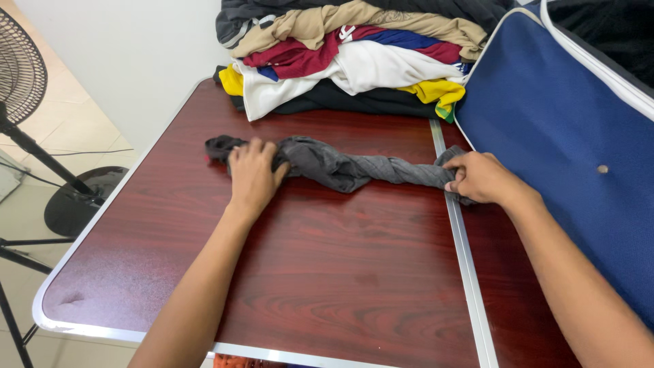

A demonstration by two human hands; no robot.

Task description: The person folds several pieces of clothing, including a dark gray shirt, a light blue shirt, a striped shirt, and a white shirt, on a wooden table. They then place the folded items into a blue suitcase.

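Two hands are working one grey cloth [344,168], which is lying twisted into a rope across the middle of the table [327,272]. The left hand [253,174] is pressing down on the cloth's left part, fingers spread and curled over the fabric, with a dark end sticking out past it. The right hand [480,177] is closing around the right end, pinching it at the table's metal seam [462,252]. Behind the cloth, a clothes pile [354,61] is sitting at the far edge. A blue bag [565,136] is lying just right of the right hand. A fan [24,75] is standing on the floor, left of the table.
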